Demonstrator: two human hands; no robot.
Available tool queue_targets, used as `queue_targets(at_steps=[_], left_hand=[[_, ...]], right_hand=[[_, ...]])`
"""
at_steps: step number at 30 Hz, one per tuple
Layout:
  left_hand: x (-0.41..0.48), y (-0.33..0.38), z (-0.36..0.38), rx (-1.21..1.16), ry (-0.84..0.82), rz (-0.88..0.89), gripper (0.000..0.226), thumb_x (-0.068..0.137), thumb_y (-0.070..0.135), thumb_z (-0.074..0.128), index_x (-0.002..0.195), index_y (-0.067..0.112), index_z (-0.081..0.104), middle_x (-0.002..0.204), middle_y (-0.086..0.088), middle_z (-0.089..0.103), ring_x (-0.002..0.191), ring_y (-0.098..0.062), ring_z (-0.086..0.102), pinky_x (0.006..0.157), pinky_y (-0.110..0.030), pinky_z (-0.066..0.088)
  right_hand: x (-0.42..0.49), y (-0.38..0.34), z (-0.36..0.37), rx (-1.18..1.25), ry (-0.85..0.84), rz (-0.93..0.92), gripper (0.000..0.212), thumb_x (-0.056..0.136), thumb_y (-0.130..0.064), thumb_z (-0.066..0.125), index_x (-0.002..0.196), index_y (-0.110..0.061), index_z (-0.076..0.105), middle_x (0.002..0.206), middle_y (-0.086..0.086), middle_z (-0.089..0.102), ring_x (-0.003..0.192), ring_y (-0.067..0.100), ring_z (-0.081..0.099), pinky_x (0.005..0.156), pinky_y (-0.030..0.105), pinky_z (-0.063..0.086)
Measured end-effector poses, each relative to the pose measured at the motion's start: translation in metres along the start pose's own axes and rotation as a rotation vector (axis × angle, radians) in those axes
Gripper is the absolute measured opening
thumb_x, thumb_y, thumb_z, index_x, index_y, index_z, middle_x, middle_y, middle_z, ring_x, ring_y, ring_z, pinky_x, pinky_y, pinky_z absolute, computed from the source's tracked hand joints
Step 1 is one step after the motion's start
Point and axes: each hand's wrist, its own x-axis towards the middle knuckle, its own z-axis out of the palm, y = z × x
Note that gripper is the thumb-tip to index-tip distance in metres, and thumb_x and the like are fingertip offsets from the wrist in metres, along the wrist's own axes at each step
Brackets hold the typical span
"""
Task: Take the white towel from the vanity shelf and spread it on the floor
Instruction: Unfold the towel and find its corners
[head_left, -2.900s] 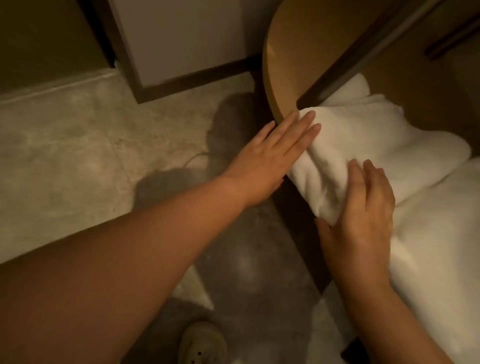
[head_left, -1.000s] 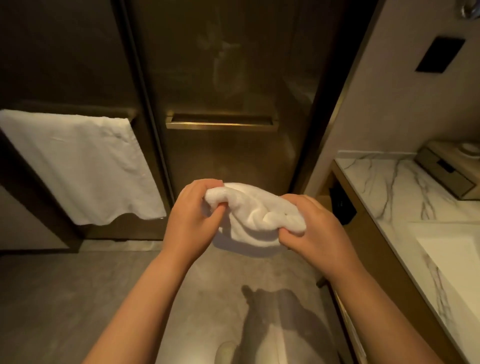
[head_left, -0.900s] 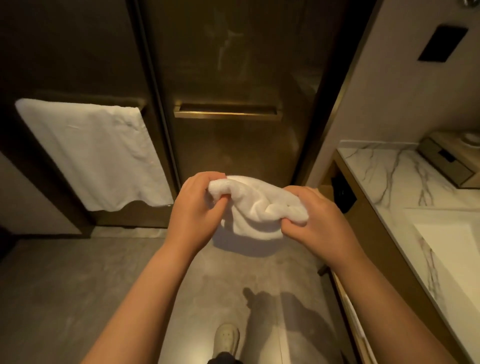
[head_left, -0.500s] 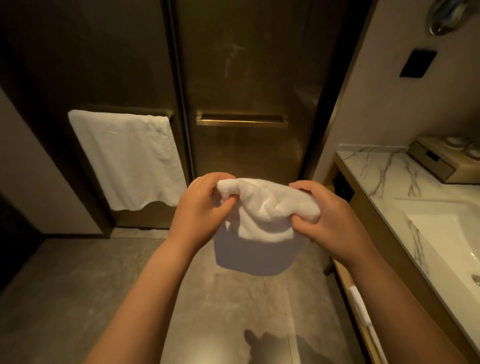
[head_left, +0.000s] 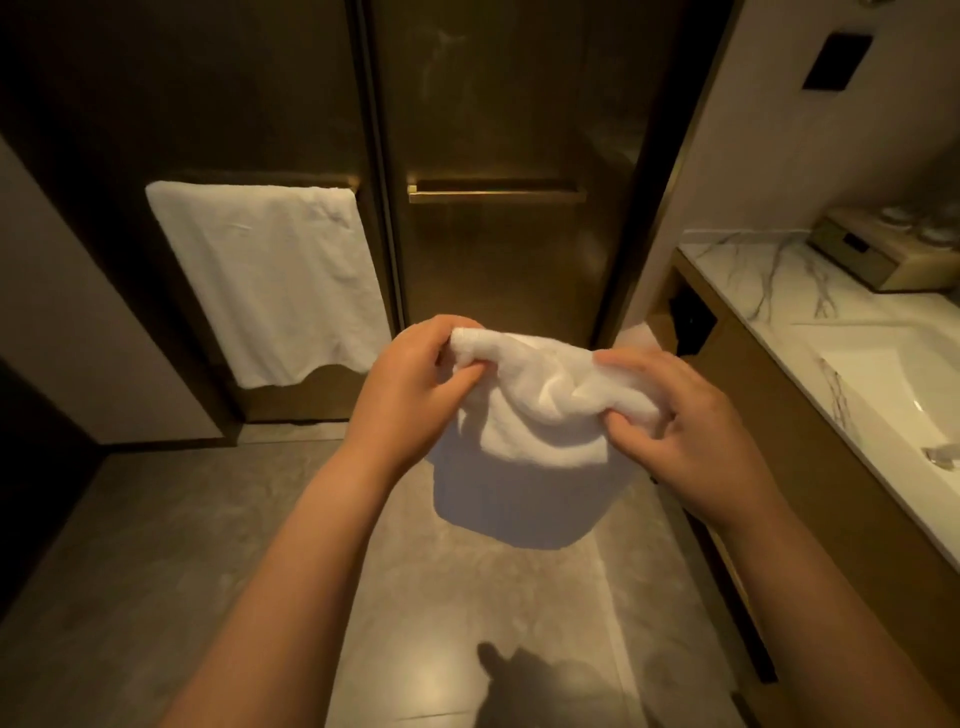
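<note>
White towel (head_left: 524, 447) is bunched along its top edge, pinched between the thumb and curled fingers of the left hand (head_left: 410, 400) at one end and the right hand (head_left: 696, 431) at the other. Its lower part hangs loose in the air above the floor (head_left: 208, 545). Beyond, another towel (head_left: 270, 280) hangs on a door rail, and a marble counter (head_left: 779, 280) stands to the right.

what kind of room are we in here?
A bathroom, probably a hotel's: a marble counter with a sink on the right, a glass door with a bar handle ahead, and a hanging towel on a rail to the left.
</note>
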Motion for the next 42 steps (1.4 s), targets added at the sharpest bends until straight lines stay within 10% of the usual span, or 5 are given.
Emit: queue_targets(at_steps=[16,30,42], left_hand=[[-0.008,0.051,0.005,0.079,0.182,0.074,0.017,0.092,0.031,0.058,0.109,0.028,0.058,0.101,0.014,0.059,0.092,0.009,0.055,0.069,-0.003,0.044],[-0.001,0.067,0.01,0.094,0.157,0.134,0.021,0.091,0.029,0.059,0.111,0.031,0.053,0.097,0.03,0.051,0.095,0.014,0.053,0.071,0.0,0.044],[-0.017,0.077,0.027,0.219,-0.005,0.236,0.026,0.09,0.028,0.06,0.113,0.015,0.057,0.1,0.01,0.055,0.087,-0.005,0.056,0.075,-0.012,0.045]], right_hand=[[-0.008,-0.012,-0.048,-0.154,0.028,-0.066,0.022,0.085,-0.04,0.061,0.104,-0.03,0.065,0.116,-0.015,0.054,0.104,0.006,0.052,0.086,0.029,0.05],[-0.008,0.008,-0.049,-0.151,0.058,-0.013,0.019,0.084,-0.04,0.064,0.101,-0.03,0.061,0.099,-0.014,0.059,0.088,0.006,0.056,0.073,0.025,0.052],[-0.006,-0.006,-0.016,0.01,-0.048,0.017,0.025,0.081,-0.054,0.061,0.102,-0.041,0.057,0.093,-0.029,0.056,0.09,-0.008,0.054,0.069,0.014,0.049]])
